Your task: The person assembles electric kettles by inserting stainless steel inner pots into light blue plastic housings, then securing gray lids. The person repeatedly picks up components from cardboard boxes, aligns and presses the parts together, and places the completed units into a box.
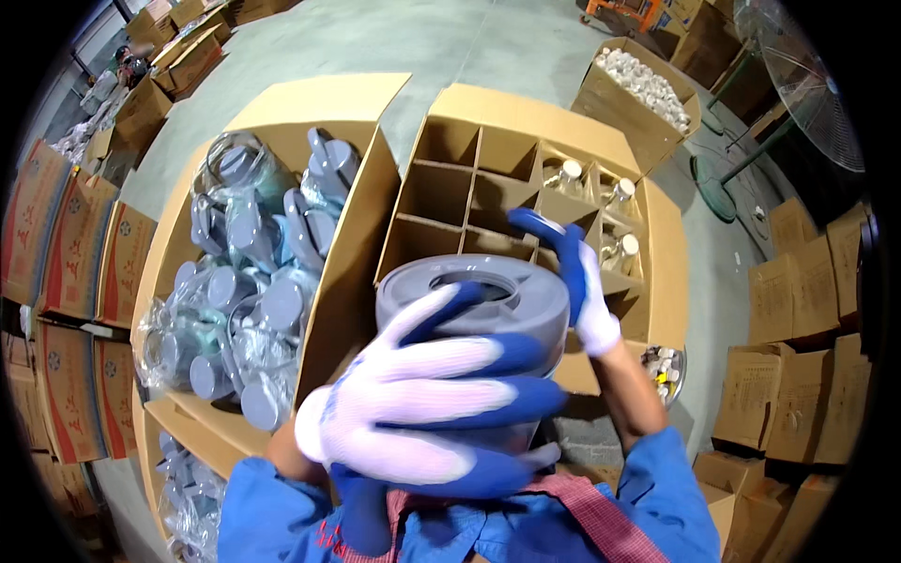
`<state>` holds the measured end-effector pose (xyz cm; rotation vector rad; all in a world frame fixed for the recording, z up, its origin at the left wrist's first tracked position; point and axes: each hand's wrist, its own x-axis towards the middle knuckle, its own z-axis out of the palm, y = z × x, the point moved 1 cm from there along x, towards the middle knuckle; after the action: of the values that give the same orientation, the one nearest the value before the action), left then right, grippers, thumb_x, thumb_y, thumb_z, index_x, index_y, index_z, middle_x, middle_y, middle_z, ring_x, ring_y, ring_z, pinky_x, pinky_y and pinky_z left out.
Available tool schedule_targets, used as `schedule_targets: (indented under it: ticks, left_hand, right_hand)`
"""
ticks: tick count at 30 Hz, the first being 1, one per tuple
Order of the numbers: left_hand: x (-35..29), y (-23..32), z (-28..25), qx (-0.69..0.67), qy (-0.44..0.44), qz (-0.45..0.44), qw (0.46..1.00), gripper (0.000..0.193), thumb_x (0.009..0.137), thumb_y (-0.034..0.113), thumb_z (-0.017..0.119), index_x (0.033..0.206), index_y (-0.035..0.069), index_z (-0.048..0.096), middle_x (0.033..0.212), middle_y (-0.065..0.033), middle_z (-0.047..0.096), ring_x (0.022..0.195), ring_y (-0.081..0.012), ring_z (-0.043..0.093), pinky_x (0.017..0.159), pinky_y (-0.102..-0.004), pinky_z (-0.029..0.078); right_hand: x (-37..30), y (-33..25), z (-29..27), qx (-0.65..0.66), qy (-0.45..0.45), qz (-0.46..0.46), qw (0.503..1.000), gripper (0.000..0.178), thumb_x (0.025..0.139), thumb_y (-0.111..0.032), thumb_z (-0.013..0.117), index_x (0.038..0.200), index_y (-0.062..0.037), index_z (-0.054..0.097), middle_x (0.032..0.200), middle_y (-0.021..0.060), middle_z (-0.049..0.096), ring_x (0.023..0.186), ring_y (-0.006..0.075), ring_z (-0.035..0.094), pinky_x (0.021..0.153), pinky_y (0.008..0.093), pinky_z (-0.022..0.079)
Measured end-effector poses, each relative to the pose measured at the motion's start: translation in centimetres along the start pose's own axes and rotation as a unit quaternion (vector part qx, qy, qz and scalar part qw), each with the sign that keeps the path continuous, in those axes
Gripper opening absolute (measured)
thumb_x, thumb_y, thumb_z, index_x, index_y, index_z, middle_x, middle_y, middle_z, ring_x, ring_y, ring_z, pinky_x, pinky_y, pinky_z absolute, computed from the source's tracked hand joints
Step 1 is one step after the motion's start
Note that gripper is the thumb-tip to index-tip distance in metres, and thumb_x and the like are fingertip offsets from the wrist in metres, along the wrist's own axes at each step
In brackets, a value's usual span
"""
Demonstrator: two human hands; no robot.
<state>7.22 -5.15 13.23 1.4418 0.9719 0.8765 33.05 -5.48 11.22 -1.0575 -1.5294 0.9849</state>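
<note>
Grey plastic lid [474, 296] sits close under my face, my gloved left hand [422, 399] clamped around its side for steadiness, my right hand [572, 272] open-fingered on its far rim, above the divided carton [526, 178] of bottles [619, 249].

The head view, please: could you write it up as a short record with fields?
Left hand: gloved, fingers wrapped around the grey round container
Right hand: gloved, at the container's far rim
Container: grey, ring-shaped top, held close in front of the chest
Left box: open carton of grey parts in clear bags
Right box: divided carton, small bottles in the right-hand cells, the others empty
Floor: grey concrete
</note>
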Motion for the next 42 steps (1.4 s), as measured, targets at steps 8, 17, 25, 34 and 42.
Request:
schedule_targets:
  ticks: [8,17,25,34,42]
  left_hand:
    - [1.1,-2.5,-4.2,-0.058,-0.001,-0.166,0.984,0.044,0.101,0.015,0.050,0.139,-0.006,0.052,0.127,-0.0148,0.067,0.127,-0.0287,0.058,0.108,-0.0430,0.045]
    - [4.0,0.7,-0.6,0.148,-0.033,0.270,0.951,0.053,0.100,0.036,0.047,0.134,-0.004,0.057,0.141,-0.0229,0.054,0.134,-0.0364,0.050,0.117,-0.0463,0.033]
    - [7.2,0.1,0.3,0.017,-0.094,0.244,0.965,0.096,0.081,0.062,0.067,0.151,0.002,0.040,0.141,-0.0290,0.053,0.125,-0.0373,0.059,0.108,-0.0465,0.046]
    - [21.2,-14.0,-4.1,0.158,0.011,0.034,0.987,0.035,0.104,0.022,0.054,0.126,-0.003,0.063,0.119,-0.0116,0.068,0.112,-0.0202,0.063,0.099,-0.0304,0.046]
    - [13.6,-12.2,-0.5,0.186,0.101,0.117,0.970,0.034,0.094,0.021,0.069,0.122,0.001,0.066,0.121,-0.0189,0.067,0.116,-0.0299,0.063,0.101,-0.0379,0.047]
  right_hand:
    - [2.1,1.9,-2.1,-0.034,0.024,-0.106,0.994,0.052,0.099,-0.036,0.043,0.129,0.0014,0.062,0.125,0.0217,0.066,0.119,0.0352,0.063,0.105,0.0444,0.045]
    - [4.1,5.5,-2.2,0.018,0.001,-0.149,0.989,0.051,0.094,-0.038,0.057,0.127,-0.0007,0.062,0.119,0.0191,0.068,0.109,0.0338,0.067,0.096,0.0398,0.049]
    - [5.8,9.9,1.2,0.383,-0.120,0.129,0.907,0.081,0.095,-0.070,0.047,0.118,0.0045,0.069,0.111,0.0121,0.072,0.104,0.0162,0.065,0.097,0.0302,0.049]
    - [0.2,27.1,-19.4,-0.592,0.260,0.087,0.758,0.041,0.091,-0.036,0.068,0.119,-0.0057,0.067,0.137,0.0208,0.057,0.125,0.0409,0.052,0.107,0.0490,0.041]
    - [-3.5,24.3,-21.7,-0.659,-0.031,0.206,0.723,0.036,0.086,-0.023,0.070,0.121,-0.0166,0.065,0.115,0.0210,0.057,0.109,0.0399,0.056,0.092,0.0472,0.050]
